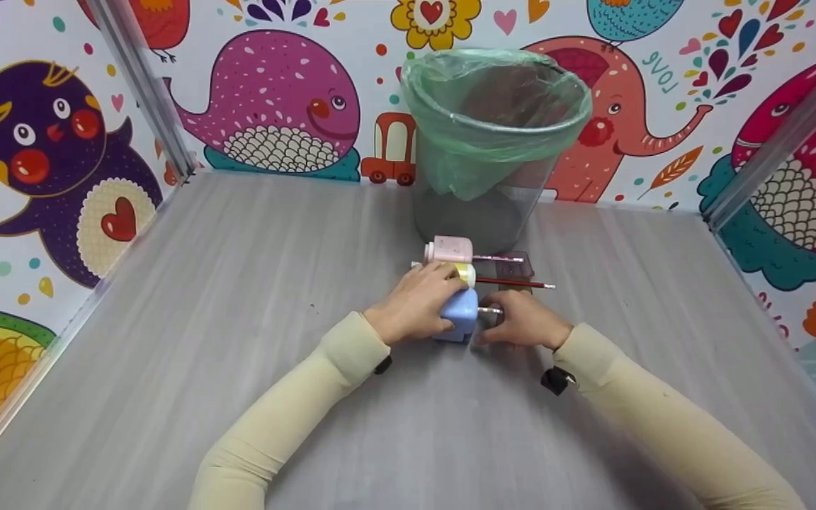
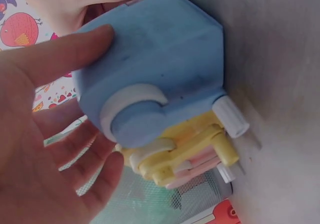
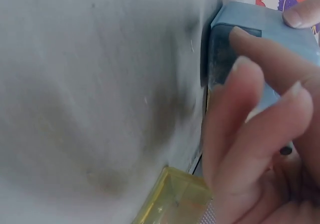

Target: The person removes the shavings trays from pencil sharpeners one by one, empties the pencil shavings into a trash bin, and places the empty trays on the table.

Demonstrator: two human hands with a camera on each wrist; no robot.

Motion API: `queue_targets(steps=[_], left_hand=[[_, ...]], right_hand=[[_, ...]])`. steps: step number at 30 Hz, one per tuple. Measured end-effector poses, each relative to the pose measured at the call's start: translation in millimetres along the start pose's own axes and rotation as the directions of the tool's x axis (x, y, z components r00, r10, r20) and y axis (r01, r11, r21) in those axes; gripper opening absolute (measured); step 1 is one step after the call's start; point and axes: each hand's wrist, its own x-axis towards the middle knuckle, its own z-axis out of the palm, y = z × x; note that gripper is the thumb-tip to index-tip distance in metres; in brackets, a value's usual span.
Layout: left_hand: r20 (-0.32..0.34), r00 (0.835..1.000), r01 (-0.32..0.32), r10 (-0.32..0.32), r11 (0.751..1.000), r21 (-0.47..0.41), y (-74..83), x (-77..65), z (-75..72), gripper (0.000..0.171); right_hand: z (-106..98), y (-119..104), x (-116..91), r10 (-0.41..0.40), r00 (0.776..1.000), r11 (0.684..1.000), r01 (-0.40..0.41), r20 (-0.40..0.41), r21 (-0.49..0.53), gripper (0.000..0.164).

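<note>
My left hand (image 1: 415, 303) grips the blue crank pencil sharpener (image 1: 460, 312), its thumb on the near side. A short pencil (image 1: 487, 310) sticks out of this sharpener's right face. At that face is my right hand (image 1: 527, 319), thumb and fingers apart. In the right wrist view, its thumb reaches the dark shavings drawer (image 3: 225, 51) set in the blue sharpener. Whether it presses on the drawer is unclear. Behind stand a yellow sharpener (image 1: 466, 273) with a dark red pencil (image 1: 521, 283) and a pink sharpener (image 1: 452, 248) with a patterned pencil (image 1: 496, 258).
A clear bin (image 1: 479, 212) with a green liner (image 1: 450, 145) stands close behind the sharpeners. A purplish see-through drawer (image 1: 521, 265) lies right of the pink sharpener. A yellow see-through drawer (image 3: 172, 196) lies near my right hand. Printed panels wall the grey table (image 1: 295, 241).
</note>
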Motion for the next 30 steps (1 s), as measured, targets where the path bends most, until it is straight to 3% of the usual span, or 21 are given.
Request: queue_targets(steps=[8, 18, 30], left_hand=[[-0.029, 0.999, -0.038, 0.039, 0.999, 0.038, 0.7, -2.1, 0.8, 0.056], [-0.030, 0.999, -0.021, 0.022, 0.999, 0.040, 1.2, -2.1, 1.7, 0.056], [-0.022, 1.000, 0.015, -0.013, 0.998, 0.064, 1.2, 1.2, -0.5, 0.050]], right_hand=[[4, -5, 3, -0.074, 0.996, 0.995, 0.070, -0.051, -0.066, 0.055], [6, -8, 4, -0.030, 0.999, 0.997, 0.027, -0.040, -0.070, 0.057], [7, -13, 10, -0.094, 0.993, 0.991, 0.088, -0.065, -0.101, 0.046]])
